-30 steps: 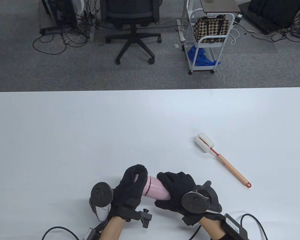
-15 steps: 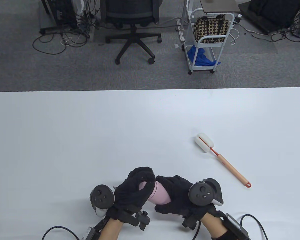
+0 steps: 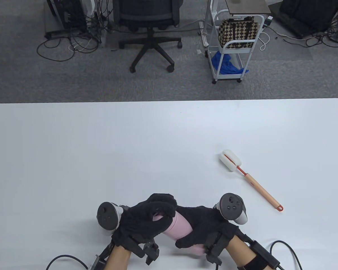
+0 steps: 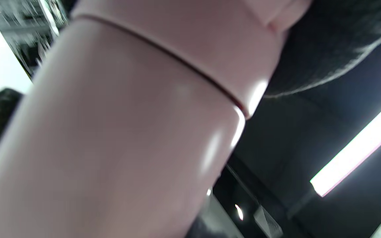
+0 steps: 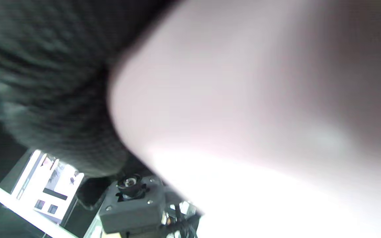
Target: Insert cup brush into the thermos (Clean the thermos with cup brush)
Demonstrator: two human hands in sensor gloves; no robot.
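A pink thermos (image 3: 180, 229) is held off the table near the front edge, between both hands. My left hand (image 3: 149, 218) grips its lid end; the lid (image 4: 190, 36) and its seam fill the left wrist view above the body (image 4: 111, 148). My right hand (image 3: 205, 227) grips the body and base; the pink body (image 5: 260, 99) fills the right wrist view. The cup brush (image 3: 249, 178) lies on the table to the right, white sponge head far-left, orange handle toward the front right. Neither hand touches it.
The white table (image 3: 101, 146) spans the view, its far edge in the middle. An office chair (image 3: 150, 31) and a white cart (image 3: 233, 42) stand on the floor beyond. Cables run from both wrists at the front edge.
Both hands have rolled on the thermos: the left one over the lid end, the right wrist turning so its tracker swung up and back. The thermos shifted slightly toward the front edge. The brush has not moved.
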